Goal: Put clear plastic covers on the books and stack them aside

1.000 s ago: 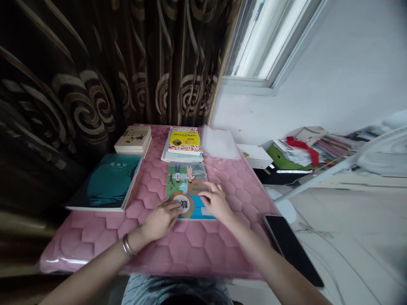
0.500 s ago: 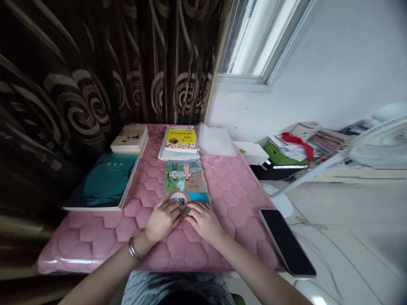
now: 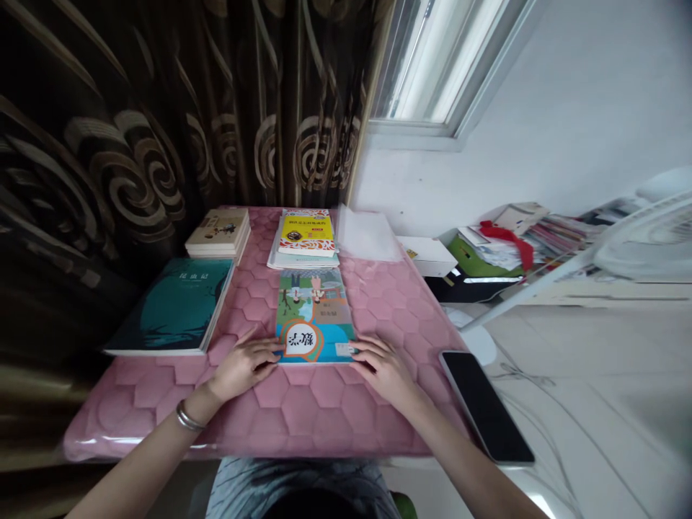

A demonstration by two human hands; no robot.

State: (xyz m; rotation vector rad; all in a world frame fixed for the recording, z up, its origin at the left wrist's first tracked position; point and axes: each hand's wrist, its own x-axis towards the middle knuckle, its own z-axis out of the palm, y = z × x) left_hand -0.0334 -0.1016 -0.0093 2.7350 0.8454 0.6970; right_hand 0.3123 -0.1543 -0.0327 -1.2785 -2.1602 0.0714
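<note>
A colourful illustrated book (image 3: 314, 313) lies flat in the middle of the pink quilted table cover (image 3: 303, 404). My left hand (image 3: 241, 366), with a bangle on the wrist, rests on the cover with its fingers spread and their tips at the book's near left corner. My right hand (image 3: 385, 366) lies likewise open, its fingertips touching the book's near right corner. Neither hand holds anything.
A teal book (image 3: 176, 305) lies at the left, a small stack of beige books (image 3: 218, 232) behind it. A yellow book (image 3: 305, 232) tops a stack at the back centre, beside a clear plastic sleeve (image 3: 367, 234). A black phone (image 3: 484, 405) hangs over the right edge. Curtain behind, clutter and fan at right.
Both hands slid off the book's lower cover and apart, to its two near corners. The orange-ringed title patch, half covered before, now shows fully.
</note>
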